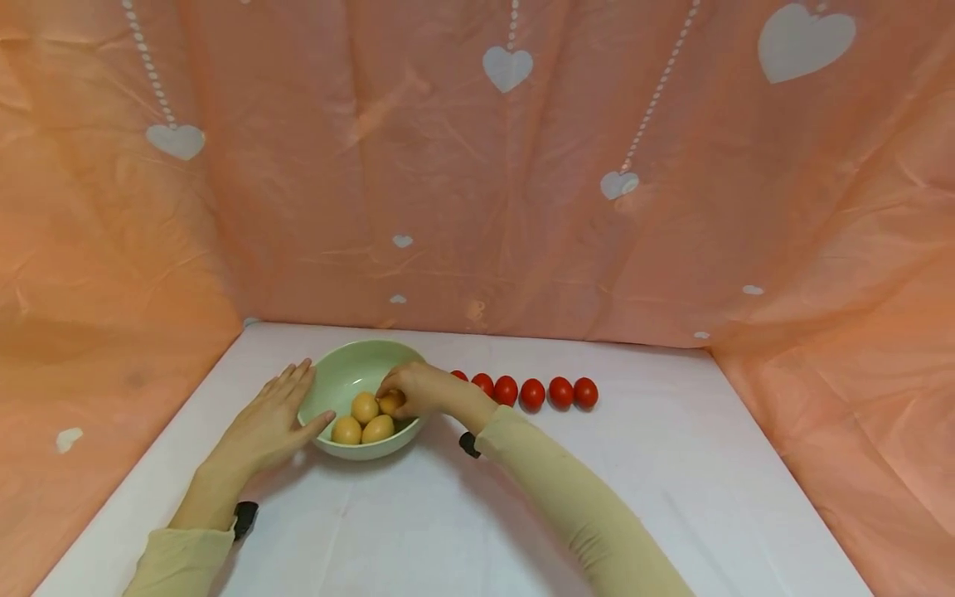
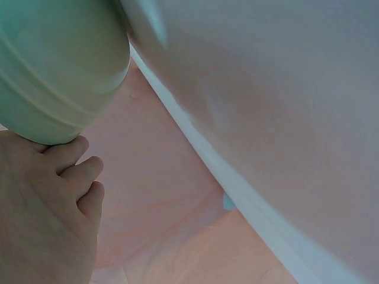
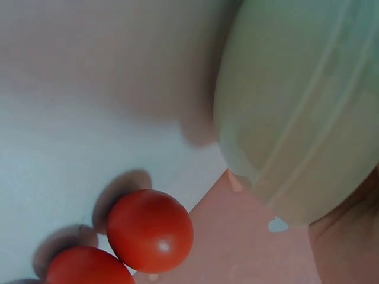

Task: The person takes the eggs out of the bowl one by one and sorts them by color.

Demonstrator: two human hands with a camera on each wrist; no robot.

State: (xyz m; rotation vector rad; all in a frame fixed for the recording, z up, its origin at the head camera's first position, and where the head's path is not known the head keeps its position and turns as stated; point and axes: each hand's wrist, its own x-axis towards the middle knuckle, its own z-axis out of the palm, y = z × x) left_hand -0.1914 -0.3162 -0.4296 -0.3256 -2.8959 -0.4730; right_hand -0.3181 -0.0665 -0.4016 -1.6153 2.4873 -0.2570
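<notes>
A pale green bowl (image 1: 337,373) stands on the white table, holding several yellow-brown eggs (image 1: 346,430). Over its right rim reaches my right hand (image 1: 419,388), fingertips curled around an egg (image 1: 391,403) inside the bowl. My left hand (image 1: 270,420) rests against the bowl's left side with fingers extended and its thumb over the near rim. In the left wrist view, fingers (image 2: 80,171) touch the bowl's outer wall (image 2: 65,65). The right wrist view shows the bowl's outside (image 3: 290,118), which hides my right fingers; only part of the hand (image 3: 349,236) shows.
Right of the bowl, several smooth red tomatoes (image 1: 533,395) lie in a row, partly covered by my right forearm at the left end. Two tomatoes (image 3: 150,231) appear in the right wrist view. Pink-orange cloth (image 1: 448,166) with hearts encloses the table (image 1: 671,464) at back and sides.
</notes>
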